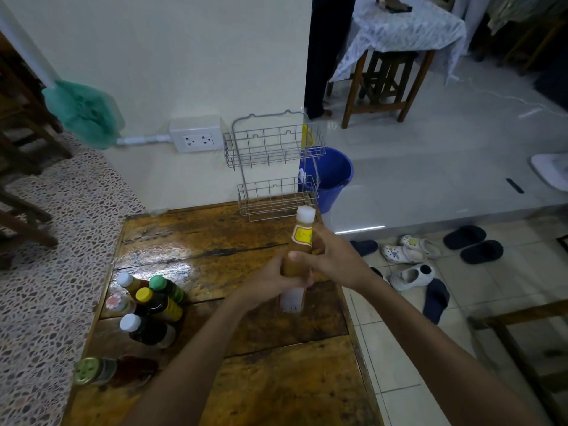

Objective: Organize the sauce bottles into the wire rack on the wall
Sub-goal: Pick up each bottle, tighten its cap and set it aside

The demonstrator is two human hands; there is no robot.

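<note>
Head view: bottle with a white cap and yellow-red label, held upright above the tabletop, just in front of the wire rack.
Left hand: fingers curled round the bottle's lower half, clamped on it.
Right hand: wrapped round the bottle's upper body, thumb lying across its front, also clamped on it.
Bottle contents: brownish-orange sauce; a pale label shows below the left hand.
Wire rack: two-tier, grey, fixed to the cream wall; no bottle shows in either basket. Its lower basket sits just beyond the bottle's cap.
Bottle cluster: left of the held bottle, well apart from it, near the tabletop's left edge; white, green, yellow and pinkish caps, the bottles standing close together and touching.
Jar: nearer the camera than the cluster, lying on its side with a green perforated lid, a dark red bottle just beside it.
Socket box: on the wall, just left of the rack.
Blue bucket: on the floor behind the rack's right side.
Sandals and clogs: scattered on the tiled floor, right of the held bottle.
Wooden stool: beyond the rack, under a cloth-covered table.
</note>
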